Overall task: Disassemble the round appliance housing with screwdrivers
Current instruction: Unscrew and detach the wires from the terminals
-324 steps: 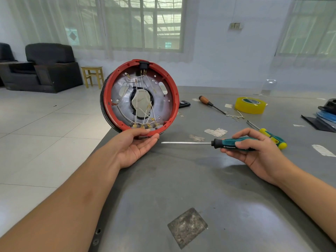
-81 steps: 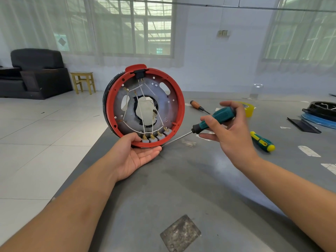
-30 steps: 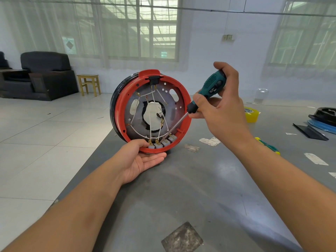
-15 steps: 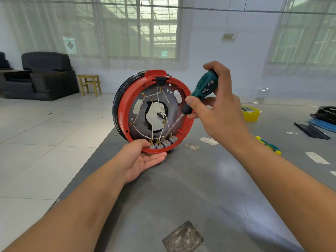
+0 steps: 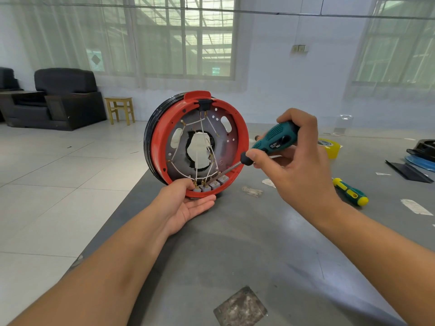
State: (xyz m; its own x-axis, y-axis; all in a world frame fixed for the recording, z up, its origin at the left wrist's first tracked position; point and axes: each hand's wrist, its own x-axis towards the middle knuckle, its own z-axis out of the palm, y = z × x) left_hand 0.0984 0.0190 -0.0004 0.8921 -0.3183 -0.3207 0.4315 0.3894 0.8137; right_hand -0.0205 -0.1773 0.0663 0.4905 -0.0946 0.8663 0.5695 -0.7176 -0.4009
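Wires (image 5: 200, 158) across housing (image 5: 160, 147) interior

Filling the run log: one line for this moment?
left hand steadies housing upright | right hand holds screwdriver | tip at bottom terminals

housing (image 5: 200, 147) left — screwdriver (image 5: 274, 141) right

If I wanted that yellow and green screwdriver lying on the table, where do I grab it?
Probably by the fat yellow and green screwdriver handle, coming down from above. It lies flat on the grey table with its whole handle showing, and no other thing touches it.
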